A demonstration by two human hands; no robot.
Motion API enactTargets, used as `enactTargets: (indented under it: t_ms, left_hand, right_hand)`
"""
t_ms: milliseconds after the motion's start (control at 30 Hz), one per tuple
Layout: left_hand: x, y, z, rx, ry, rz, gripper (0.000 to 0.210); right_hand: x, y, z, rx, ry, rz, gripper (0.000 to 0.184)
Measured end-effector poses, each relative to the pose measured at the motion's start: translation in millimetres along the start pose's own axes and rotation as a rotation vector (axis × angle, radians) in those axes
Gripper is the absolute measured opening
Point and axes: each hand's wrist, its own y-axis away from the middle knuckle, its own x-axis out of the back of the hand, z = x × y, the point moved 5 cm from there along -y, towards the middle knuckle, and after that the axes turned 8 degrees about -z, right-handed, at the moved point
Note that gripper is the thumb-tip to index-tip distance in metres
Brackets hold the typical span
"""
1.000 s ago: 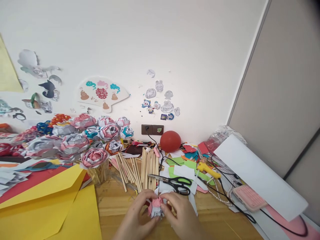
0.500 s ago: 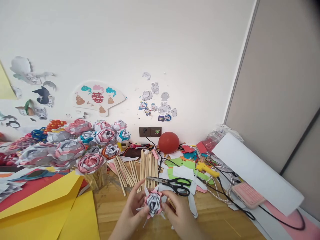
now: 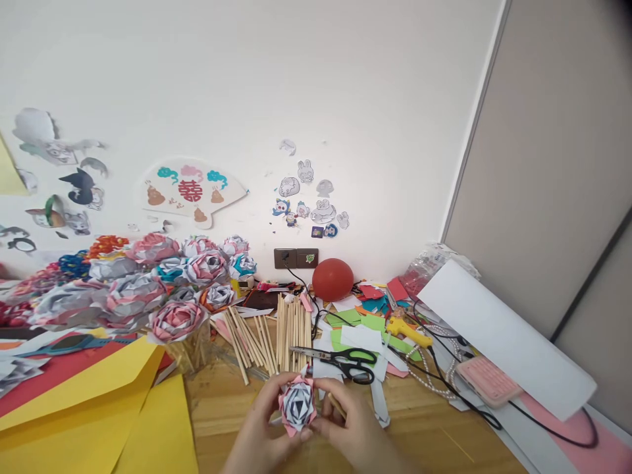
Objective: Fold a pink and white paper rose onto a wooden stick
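"Where does the paper flower [image 3: 298, 403] sit from your hands?"

"Right between them, above the bare wood of the tabletop [image 3: 217, 428]. My left hand [image 3: 259, 424] curls round its left side and my right hand [image 3: 353, 421] meets its right edge. Both touch it, so neither is nearer, though my left wraps more of it."

"Which way does it point?"

"Its rosette faces up towards me, folds ringing a dark hollow. From here it's nearly round, with no long side to go by; its depth is hidden."

"Are your fingers spread?"

"No, bent. The left ones cradle the rim, thumb below and forefinger above. The right ones pinch at the opposite rim, and a slim tan length [image 3: 338, 406], wood by its look, shows among them. I can't tell whether it joins the flower."

"What's the flower made of?"

"Crisp creased paper, pale grey-white layers with sharp tips, pink round the outside."

"And nearby?"

"Just beyond my hands, steel scissors [image 3: 332, 357] rest their blades across smooth, straight wooden sticks [image 3: 290, 329]. To my left are ruffled paper blooms [image 3: 178, 320] and flat yellow sheets [image 3: 79, 395]."
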Motion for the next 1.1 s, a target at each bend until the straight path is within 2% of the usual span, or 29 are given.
enactTargets:
  t_ms: [233, 400, 533, 667, 767, 1100]
  left_hand:
    - [-0.7, 2, 9, -0.07, -0.007, 0.02, 0.043]
    - [0.1, 2, 6, -0.055, -0.039, 0.035, 0.038]
    - [-1.6, -1, 7, -0.119, -0.06, 0.007, 0.042]
    - [-7.0, 0, 9, -0.103, -0.036, -0.046, 0.044]
    - [-7.8, 1, 12, -0.092, -0.051, -0.034, 0.043]
    - [-6.8, 4, 7, -0.023, -0.093, -0.014, 0.045]
  right_hand:
    - [-2, 1, -7, 0.039, -0.017, -0.045, 0.036]
    - [3, 0, -14, 0.05, 0.039, -0.046, 0.035]
    - [11, 1, -13, 0.042, 0.067, 0.039, 0.036]
    - [16, 0, -6, -0.005, 0.115, 0.158, 0.023]
    - [15, -2, -1, -0.029, 0.11, 0.179, 0.018]
    - [15, -3, 6, -0.09, -0.02, 0.199, 0.019]
